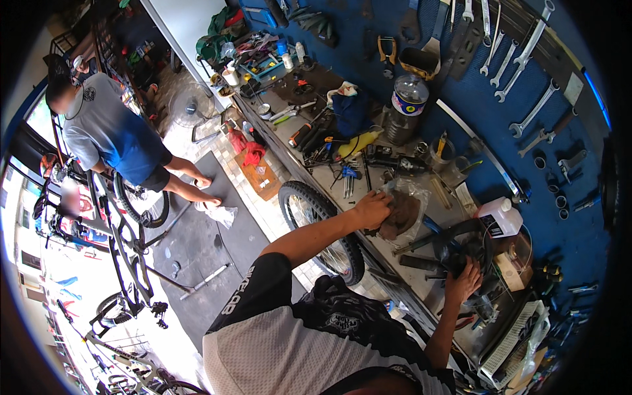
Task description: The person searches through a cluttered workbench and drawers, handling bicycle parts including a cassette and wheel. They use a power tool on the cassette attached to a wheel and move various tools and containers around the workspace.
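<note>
Over the workbench (421, 276) my left hand (373, 210) bends its fingers down at the edge of a brown rag-like piece (403, 216) lying in clear plastic. What its fingertips pinch, if anything, is hidden. Farther right, my right hand (465, 282) grips the near side of a black, rubbery-looking bundle (454, 255), its thumb side partly out of sight. A dark curved loop rises behind that bundle. Dark handle-like bars (418, 262) lie between my two hands.
A bicycle wheel (322, 230) leans at the bench's front edge. Wrenches (536, 108) hang on the blue wall panel. A pinkish jug (500, 217), a large plastic bottle (403, 112) and a white basket (513, 345) stand on the bench. Another person (118, 131) stands left beside a bicycle.
</note>
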Demonstrator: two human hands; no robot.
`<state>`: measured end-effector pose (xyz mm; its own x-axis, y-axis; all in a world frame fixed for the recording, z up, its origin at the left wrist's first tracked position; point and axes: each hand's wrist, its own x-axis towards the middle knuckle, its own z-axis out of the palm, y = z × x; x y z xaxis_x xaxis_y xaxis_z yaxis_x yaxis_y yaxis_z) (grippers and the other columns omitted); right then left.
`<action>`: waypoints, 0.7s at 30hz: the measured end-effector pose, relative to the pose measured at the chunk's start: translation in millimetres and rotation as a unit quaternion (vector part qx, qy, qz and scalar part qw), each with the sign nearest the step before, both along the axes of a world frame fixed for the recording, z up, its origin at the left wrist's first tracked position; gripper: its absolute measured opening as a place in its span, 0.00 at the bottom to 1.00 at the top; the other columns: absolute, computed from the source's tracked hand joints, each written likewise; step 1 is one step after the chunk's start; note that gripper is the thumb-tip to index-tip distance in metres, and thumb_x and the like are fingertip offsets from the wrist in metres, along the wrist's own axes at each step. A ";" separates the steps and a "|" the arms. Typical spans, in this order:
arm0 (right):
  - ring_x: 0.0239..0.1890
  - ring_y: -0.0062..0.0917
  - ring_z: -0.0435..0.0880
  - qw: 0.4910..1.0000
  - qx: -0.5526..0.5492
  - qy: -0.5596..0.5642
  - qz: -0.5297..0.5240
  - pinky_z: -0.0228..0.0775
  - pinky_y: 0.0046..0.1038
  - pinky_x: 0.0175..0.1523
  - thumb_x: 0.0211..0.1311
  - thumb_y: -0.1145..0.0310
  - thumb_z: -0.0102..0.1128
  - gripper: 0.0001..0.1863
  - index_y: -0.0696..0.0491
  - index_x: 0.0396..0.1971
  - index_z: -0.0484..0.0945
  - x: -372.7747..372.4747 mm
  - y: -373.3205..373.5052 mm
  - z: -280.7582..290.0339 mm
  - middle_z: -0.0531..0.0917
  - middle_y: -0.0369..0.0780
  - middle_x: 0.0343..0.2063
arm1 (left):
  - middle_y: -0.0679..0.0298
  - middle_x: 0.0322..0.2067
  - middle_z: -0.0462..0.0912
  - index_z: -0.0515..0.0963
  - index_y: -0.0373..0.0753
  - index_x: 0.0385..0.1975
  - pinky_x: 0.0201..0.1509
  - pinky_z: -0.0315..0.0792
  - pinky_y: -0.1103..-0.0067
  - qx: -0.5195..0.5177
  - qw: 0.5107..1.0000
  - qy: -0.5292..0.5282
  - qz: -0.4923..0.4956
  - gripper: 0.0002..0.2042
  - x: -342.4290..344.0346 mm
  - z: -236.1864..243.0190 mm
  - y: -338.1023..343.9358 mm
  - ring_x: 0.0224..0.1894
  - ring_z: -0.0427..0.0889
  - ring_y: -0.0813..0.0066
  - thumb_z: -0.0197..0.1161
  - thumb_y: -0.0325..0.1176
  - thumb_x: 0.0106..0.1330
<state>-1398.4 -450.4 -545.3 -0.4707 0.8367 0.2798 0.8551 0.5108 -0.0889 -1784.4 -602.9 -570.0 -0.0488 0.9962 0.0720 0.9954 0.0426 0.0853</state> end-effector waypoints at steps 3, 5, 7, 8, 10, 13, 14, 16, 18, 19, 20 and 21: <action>0.76 0.35 0.66 1.000 0.008 -0.001 -0.001 0.48 0.50 0.81 0.45 0.66 0.81 0.46 0.42 0.68 0.70 1.0 0.8 -1.1 0.73 0.37 0.68 | 0.57 0.60 0.78 0.83 0.43 0.56 0.64 0.70 0.61 -0.015 1.000 -0.005 0.001 0.20 1.8 3.1 1.8 0.63 0.76 0.57 0.65 0.38 0.64; 0.76 0.35 0.66 1.000 0.012 -0.008 -0.003 0.49 0.50 0.81 0.45 0.66 0.82 0.46 0.43 0.69 0.70 1.1 1.2 -2.0 0.73 0.37 0.68 | 0.56 0.60 0.77 0.83 0.43 0.56 0.64 0.70 0.60 -0.019 1.000 -0.008 0.004 0.20 2.6 4.5 1.4 0.63 0.76 0.57 0.65 0.37 0.64; 0.76 0.35 0.66 1.000 0.015 -0.009 -0.003 0.49 0.50 0.81 0.45 0.66 0.82 0.46 0.43 0.69 0.70 0.6 1.6 -2.8 0.73 0.37 0.68 | 0.56 0.61 0.77 0.83 0.43 0.56 0.64 0.70 0.60 -0.019 1.000 -0.012 0.005 0.20 2.8 5.0 0.8 0.64 0.76 0.57 0.65 0.37 0.64; 0.76 0.35 0.66 1.000 0.016 -0.010 -0.003 0.49 0.50 0.81 0.45 0.66 0.81 0.46 0.43 0.69 0.70 0.4 1.8 -3.0 0.74 0.37 0.68 | 0.55 0.61 0.76 0.83 0.43 0.56 0.64 0.70 0.60 -0.018 1.000 -0.014 0.005 0.20 2.7 4.9 0.5 0.64 0.76 0.57 0.65 0.37 0.64; 0.75 0.35 0.66 1.000 0.013 -0.010 -0.005 0.50 0.50 0.81 0.45 0.66 0.81 0.46 0.43 0.69 0.70 1.0 1.1 -3.2 0.74 0.37 0.67 | 0.55 0.61 0.76 0.83 0.43 0.57 0.64 0.70 0.59 -0.022 1.000 -0.017 0.005 0.21 2.7 5.1 0.8 0.64 0.75 0.56 0.65 0.37 0.63; 0.75 0.35 0.67 1.000 0.016 -0.003 0.001 0.50 0.50 0.81 0.47 0.67 0.78 0.44 0.42 0.68 0.70 0.6 0.6 -2.7 0.74 0.37 0.67 | 0.54 0.61 0.75 0.82 0.42 0.59 0.66 0.69 0.58 -0.044 0.999 -0.024 0.005 0.24 2.1 4.7 2.6 0.65 0.74 0.55 0.67 0.37 0.61; 0.75 0.35 0.67 1.000 0.017 0.001 0.005 0.50 0.50 0.81 0.47 0.67 0.76 0.43 0.42 0.68 0.70 -0.3 0.2 -2.3 0.74 0.37 0.67 | 0.53 0.62 0.74 0.81 0.41 0.60 0.67 0.68 0.57 -0.056 0.998 -0.027 0.005 0.25 1.1 3.7 3.1 0.67 0.73 0.53 0.68 0.36 0.60; 0.75 0.35 0.67 1.000 0.019 0.002 0.004 0.50 0.50 0.81 0.47 0.67 0.76 0.43 0.41 0.68 0.71 -0.4 -0.5 -1.5 0.74 0.37 0.66 | 0.52 0.64 0.73 0.81 0.40 0.61 0.68 0.66 0.56 -0.072 0.997 -0.038 0.006 0.27 1.0 4.7 4.2 0.68 0.71 0.52 0.70 0.35 0.58; 0.75 0.35 0.67 1.000 0.019 0.002 -0.001 0.50 0.50 0.81 0.47 0.67 0.76 0.43 0.41 0.68 0.71 1.4 -0.6 -0.3 0.74 0.37 0.66 | 0.51 0.65 0.72 0.81 0.39 0.61 0.69 0.66 0.56 -0.080 0.995 -0.055 0.008 0.27 3.6 9.1 6.9 0.69 0.71 0.51 0.69 0.34 0.58; 0.75 0.35 0.67 1.000 0.017 0.003 0.000 0.50 0.50 0.81 0.47 0.67 0.76 0.43 0.41 0.68 0.70 0.5 -0.9 0.0 0.74 0.37 0.66 | 0.51 0.64 0.73 0.81 0.40 0.61 0.68 0.67 0.57 -0.068 0.997 -0.040 0.007 0.27 2.9 7.2 5.7 0.68 0.72 0.52 0.69 0.35 0.59; 0.75 0.35 0.67 1.000 0.014 0.004 0.000 0.49 0.50 0.81 0.47 0.68 0.76 0.43 0.41 0.68 0.70 -0.3 -1.3 0.1 0.74 0.37 0.66 | 0.52 0.63 0.74 0.81 0.41 0.61 0.67 0.69 0.57 -0.055 0.998 -0.025 0.006 0.26 2.6 5.1 4.0 0.66 0.73 0.53 0.69 0.36 0.59; 0.75 0.35 0.67 1.000 0.014 0.005 0.002 0.49 0.50 0.81 0.47 0.68 0.76 0.43 0.41 0.68 0.70 -1.2 -1.5 0.3 0.74 0.37 0.66 | 0.53 0.62 0.74 0.80 0.42 0.61 0.66 0.70 0.58 -0.043 0.999 -0.010 0.004 0.26 1.7 3.2 2.9 0.65 0.75 0.54 0.68 0.36 0.59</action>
<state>-1399.6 -451.9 -545.0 -0.4717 0.8263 0.3079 0.8518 0.5172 -0.0831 -1782.7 -599.9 -566.8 -0.0582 0.9982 -0.0140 0.9930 0.0593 0.1017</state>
